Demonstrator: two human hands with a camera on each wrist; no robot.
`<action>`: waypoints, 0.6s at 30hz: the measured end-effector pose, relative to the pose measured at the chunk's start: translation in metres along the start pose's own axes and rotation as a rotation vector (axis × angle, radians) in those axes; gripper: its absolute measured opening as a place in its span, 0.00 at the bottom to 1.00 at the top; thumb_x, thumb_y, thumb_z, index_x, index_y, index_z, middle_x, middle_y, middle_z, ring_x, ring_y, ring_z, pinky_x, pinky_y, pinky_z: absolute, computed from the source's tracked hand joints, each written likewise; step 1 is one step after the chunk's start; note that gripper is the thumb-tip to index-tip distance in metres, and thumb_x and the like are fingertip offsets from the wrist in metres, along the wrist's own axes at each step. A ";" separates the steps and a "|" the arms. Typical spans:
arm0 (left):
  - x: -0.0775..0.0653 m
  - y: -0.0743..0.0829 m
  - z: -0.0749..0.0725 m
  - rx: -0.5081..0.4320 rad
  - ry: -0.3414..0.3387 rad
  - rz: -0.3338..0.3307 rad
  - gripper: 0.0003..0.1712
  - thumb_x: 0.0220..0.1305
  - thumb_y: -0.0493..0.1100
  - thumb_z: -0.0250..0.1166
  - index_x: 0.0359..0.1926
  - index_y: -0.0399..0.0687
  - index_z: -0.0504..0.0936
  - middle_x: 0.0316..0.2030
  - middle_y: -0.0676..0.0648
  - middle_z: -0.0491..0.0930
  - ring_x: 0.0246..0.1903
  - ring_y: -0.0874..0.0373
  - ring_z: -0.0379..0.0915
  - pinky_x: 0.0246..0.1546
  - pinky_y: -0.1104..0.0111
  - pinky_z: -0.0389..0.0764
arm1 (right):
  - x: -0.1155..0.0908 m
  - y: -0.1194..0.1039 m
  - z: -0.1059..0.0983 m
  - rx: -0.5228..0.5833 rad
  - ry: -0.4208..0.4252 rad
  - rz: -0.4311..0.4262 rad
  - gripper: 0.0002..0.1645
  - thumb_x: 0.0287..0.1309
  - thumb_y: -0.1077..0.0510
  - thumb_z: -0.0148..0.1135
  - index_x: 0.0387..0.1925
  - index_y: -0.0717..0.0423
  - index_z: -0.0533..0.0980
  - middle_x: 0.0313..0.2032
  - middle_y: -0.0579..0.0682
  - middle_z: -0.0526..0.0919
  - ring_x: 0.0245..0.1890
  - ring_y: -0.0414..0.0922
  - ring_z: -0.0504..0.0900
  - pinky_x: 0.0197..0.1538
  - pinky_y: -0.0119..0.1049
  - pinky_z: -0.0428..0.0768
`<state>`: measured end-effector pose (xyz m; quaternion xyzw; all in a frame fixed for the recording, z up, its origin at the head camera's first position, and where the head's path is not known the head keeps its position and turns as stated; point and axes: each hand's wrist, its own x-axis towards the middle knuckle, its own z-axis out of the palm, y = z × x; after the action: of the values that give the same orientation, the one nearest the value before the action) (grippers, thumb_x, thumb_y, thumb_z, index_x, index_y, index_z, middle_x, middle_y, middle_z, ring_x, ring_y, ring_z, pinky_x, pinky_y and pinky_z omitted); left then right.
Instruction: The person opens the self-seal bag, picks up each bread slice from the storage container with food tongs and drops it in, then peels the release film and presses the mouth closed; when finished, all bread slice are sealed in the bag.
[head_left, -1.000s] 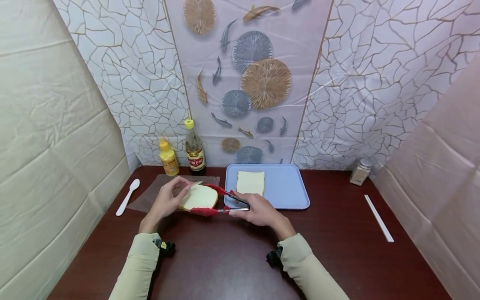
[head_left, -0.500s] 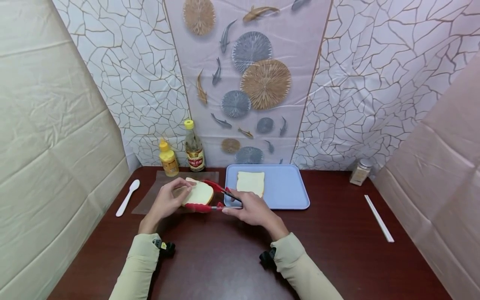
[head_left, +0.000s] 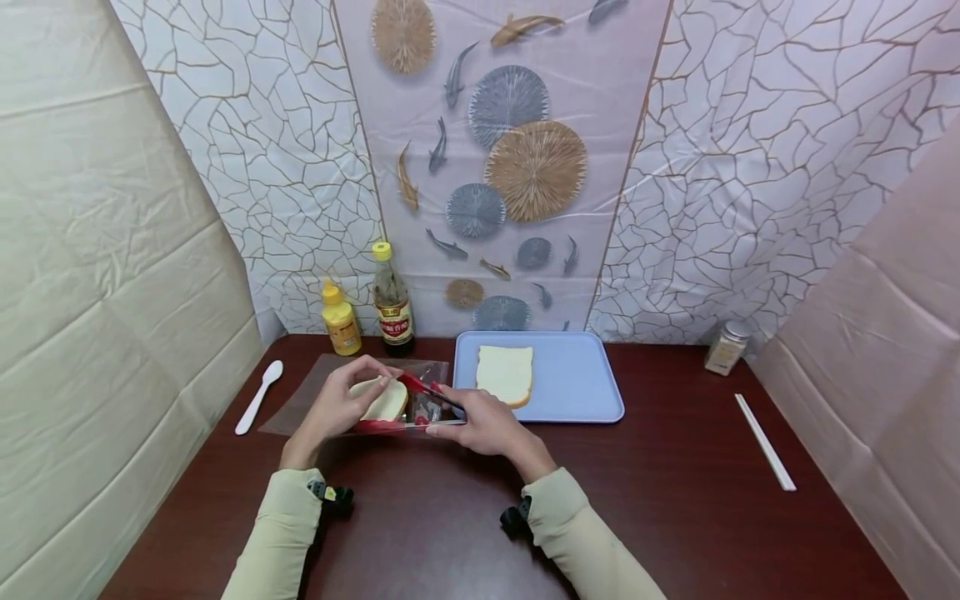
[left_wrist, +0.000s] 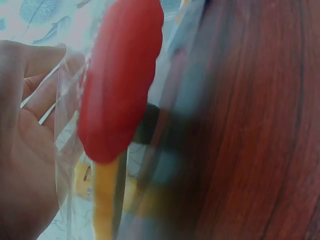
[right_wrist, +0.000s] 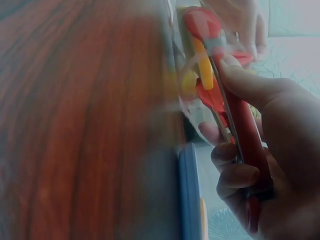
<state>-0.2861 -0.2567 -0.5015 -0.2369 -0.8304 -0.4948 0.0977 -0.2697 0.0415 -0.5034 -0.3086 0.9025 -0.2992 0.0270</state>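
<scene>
My right hand grips red-tipped tongs by their handles. Between the red tong heads lies a slice of bread, its crust edge showing yellow in the left wrist view. Clear film of a plastic bag passes over the tongs and slice, which are inside the bag's mouth. My left hand pinches the upper edge of the bag with its fingertips and partly hides the slice. The bag's far end spreads out flat to the left, low over the table.
A blue tray with another bread slice lies right of the hands. Behind stand a yellow squeeze bottle and a dark sauce bottle. A white spoon lies left; chopsticks and a spice jar right.
My right hand has moved left with the tongs, carrying the bread slice deeper into the bag. The bag's film now covers the tong heads. My left hand stays almost in place.
</scene>
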 end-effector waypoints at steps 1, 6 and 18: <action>0.000 0.001 0.000 -0.008 -0.005 0.001 0.07 0.78 0.43 0.68 0.48 0.44 0.84 0.54 0.49 0.91 0.60 0.48 0.86 0.72 0.38 0.74 | 0.001 -0.001 0.001 0.000 -0.001 -0.002 0.51 0.69 0.29 0.68 0.80 0.51 0.68 0.66 0.55 0.86 0.57 0.46 0.87 0.54 0.41 0.85; 0.001 0.004 0.000 -0.062 -0.023 -0.002 0.09 0.79 0.46 0.68 0.49 0.44 0.84 0.54 0.50 0.92 0.59 0.51 0.87 0.68 0.56 0.81 | 0.003 -0.003 0.003 -0.011 0.006 0.012 0.51 0.69 0.29 0.67 0.81 0.52 0.68 0.69 0.55 0.83 0.62 0.47 0.85 0.61 0.45 0.85; 0.000 -0.006 0.005 0.014 -0.002 -0.048 0.11 0.76 0.46 0.70 0.47 0.43 0.86 0.58 0.51 0.89 0.65 0.50 0.81 0.75 0.38 0.69 | 0.003 0.000 0.007 -0.034 0.040 0.056 0.54 0.65 0.28 0.71 0.82 0.48 0.66 0.71 0.53 0.82 0.66 0.48 0.83 0.63 0.47 0.84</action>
<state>-0.2885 -0.2544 -0.5083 -0.2167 -0.8394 -0.4908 0.0864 -0.2706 0.0356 -0.5085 -0.2774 0.9161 -0.2892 0.0120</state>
